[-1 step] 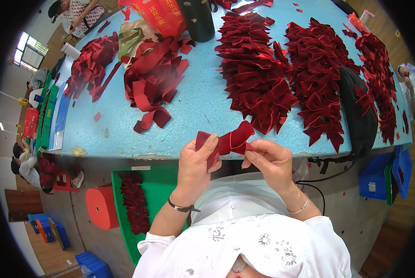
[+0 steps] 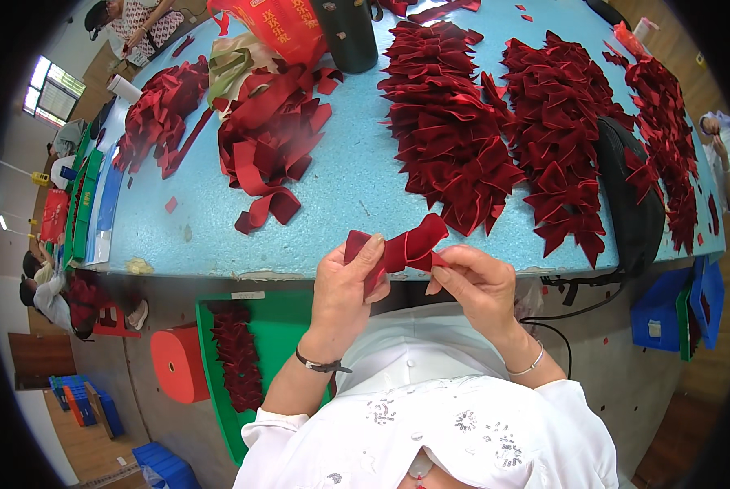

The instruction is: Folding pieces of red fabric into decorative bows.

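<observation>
A dark red velvet ribbon (image 2: 414,246), folded into loops, is stretched between my hands just in front of the table's near edge. My left hand (image 2: 342,287) is closed on its left part, thumb laid on top. The thumb and fingertips of my right hand (image 2: 480,285) pinch the ribbon's right end. One loop stands up between the hands. Beyond them lies a long pile of finished red bows (image 2: 454,130), with a second pile of bows (image 2: 564,138) to its right. A heap of loose red ribbon strips (image 2: 271,134) lies farther left.
Bows and ribbon cover much of the blue table (image 2: 348,187). A dark tumbler (image 2: 346,37) and a red bag (image 2: 275,28) stand at the back; a black bag (image 2: 632,204) lies right. Below are a green tray (image 2: 279,326) holding bows and a red roll (image 2: 179,364). Other people sit farther off.
</observation>
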### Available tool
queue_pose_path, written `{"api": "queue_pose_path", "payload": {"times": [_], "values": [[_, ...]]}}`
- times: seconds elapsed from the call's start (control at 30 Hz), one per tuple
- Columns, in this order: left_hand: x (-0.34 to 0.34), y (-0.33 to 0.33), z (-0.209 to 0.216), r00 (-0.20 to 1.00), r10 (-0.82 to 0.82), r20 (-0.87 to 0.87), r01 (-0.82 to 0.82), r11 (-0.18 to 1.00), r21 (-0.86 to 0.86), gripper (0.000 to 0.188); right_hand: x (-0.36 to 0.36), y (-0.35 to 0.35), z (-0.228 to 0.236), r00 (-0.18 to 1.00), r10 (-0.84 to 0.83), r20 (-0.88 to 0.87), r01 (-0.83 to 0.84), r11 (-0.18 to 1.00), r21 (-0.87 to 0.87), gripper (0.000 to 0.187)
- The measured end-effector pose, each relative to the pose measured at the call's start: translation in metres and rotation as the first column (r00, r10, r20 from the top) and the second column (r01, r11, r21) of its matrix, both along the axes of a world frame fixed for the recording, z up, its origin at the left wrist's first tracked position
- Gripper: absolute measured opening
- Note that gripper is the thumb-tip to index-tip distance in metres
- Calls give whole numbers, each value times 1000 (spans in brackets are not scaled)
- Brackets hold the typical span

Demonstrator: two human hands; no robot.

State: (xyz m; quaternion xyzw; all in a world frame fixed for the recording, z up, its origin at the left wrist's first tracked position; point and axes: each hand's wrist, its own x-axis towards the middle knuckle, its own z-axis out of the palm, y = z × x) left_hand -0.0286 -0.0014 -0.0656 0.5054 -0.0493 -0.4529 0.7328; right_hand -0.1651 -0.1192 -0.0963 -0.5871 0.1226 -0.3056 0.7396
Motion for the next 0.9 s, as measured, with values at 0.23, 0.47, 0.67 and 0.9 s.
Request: {"api": "queue_pose_path", "payload": {"times": [0.23,0.47,0.67,0.9], "values": [[-1,0,-1,997,-52,-59,54,998,37,21,-3,1,8,984,-174,33,169,871,-462,24],[-7,-4,3,992,-88,-91,93,994,55,22,1,-1,9,974,-216,-71,154,855,-495,12],[-8,-4,0,985,-112,-134,121,991,60,22,-3,-7,1,998,49,-43,-37,972,232,16],[-9,-7,-2,980,-123,-155,134,989,56,24,-1,4,17,994,-112,-16,113,971,211,14]]}}
